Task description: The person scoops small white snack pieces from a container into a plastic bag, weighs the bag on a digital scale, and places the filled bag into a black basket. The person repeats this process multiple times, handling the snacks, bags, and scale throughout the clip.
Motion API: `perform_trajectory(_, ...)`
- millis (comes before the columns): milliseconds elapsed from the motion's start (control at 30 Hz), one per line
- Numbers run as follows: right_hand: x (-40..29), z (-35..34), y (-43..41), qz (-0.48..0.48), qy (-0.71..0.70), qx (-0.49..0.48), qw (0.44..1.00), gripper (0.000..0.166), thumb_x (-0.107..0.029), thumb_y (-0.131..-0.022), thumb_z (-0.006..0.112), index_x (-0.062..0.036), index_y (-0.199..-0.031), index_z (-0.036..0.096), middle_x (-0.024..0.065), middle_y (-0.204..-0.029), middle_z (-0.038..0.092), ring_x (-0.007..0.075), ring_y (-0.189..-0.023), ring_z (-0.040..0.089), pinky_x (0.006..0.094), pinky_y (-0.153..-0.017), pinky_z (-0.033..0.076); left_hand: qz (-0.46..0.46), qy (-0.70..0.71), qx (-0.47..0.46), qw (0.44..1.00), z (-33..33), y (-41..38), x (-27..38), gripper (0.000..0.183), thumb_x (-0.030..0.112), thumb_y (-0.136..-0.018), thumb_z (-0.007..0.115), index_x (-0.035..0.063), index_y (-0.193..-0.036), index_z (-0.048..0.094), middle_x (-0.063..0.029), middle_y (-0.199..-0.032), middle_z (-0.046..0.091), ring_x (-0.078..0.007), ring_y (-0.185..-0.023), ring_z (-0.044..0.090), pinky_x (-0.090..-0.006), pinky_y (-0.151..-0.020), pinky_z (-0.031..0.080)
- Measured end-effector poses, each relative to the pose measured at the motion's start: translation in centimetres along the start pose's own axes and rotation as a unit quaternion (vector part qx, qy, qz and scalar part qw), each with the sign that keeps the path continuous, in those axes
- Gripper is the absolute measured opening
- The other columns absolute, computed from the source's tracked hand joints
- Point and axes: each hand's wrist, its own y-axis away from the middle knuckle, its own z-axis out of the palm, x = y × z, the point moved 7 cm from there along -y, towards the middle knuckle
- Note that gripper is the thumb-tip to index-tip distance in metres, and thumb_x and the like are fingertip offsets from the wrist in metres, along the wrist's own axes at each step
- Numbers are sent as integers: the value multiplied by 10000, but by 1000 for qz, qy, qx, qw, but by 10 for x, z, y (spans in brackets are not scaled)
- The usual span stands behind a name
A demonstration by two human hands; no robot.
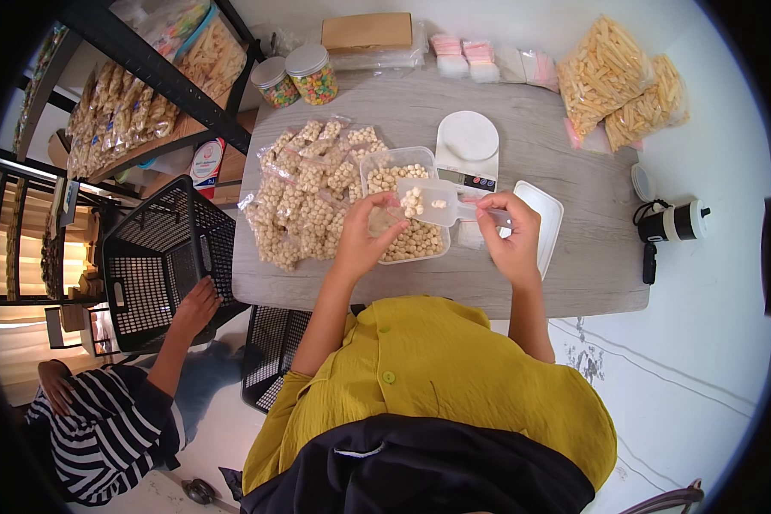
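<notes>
My right hand grips the handle of a translucent plastic scoop, which carries a few round, pale snack balls. The scoop's tip is at the mouth of a small clear plastic bag, held by my left hand. Beneath them stands a square clear plastic container of the same snack balls. Filled bags of snack balls lie piled to its left. Behind the scoop is a white digital kitchen scale. A white lid lies to the right, partly behind my right hand.
Another person sits at the left, a hand on a black plastic crate. Lidded jars, a cardboard box and stacks of small bags line the table's back. Large snack bags stand at the back right.
</notes>
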Motion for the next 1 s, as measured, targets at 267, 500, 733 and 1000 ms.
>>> perform_trajectory(267,-32,4,-5,-105,90,-7,990,125,34,-718,628,-26,-826,607,89,-761,621,218,-705,628,285,-626,492,-1,21,5,1000,2,4,-4,481,220,-745,742,-17,-1121,556,-153,-1042,603,-258,-982,562,-361,-863,432)
perform_trajectory(500,-45,6,-4,-149,130,-4,980,148,30,-684,644,-46,-808,617,77,-742,617,242,-693,595,301,-624,480,-5,41,-5,999,1,6,0,486,222,-748,739,-17,-1129,554,-152,-1041,602,-251,-973,561,-356,-860,431)
perform_trajectory(733,-54,5,-4,-182,153,15,971,160,26,-656,659,-55,-788,618,67,-735,616,240,-679,580,306,-608,472,-18,49,1,999,0,9,-4,500,229,-748,740,-15,-1140,547,-147,-1047,596,-254,-992,547,-360,-870,425)
perform_trajectory(1000,-59,4,-2,-191,170,23,967,170,27,-633,660,-61,-772,618,60,-738,618,224,-679,578,292,-589,463,-10,48,-1,999,-4,9,3,506,237,-748,742,-12,-1140,542,-144,-1051,596,-254,-1001,545,-366,-881,420)
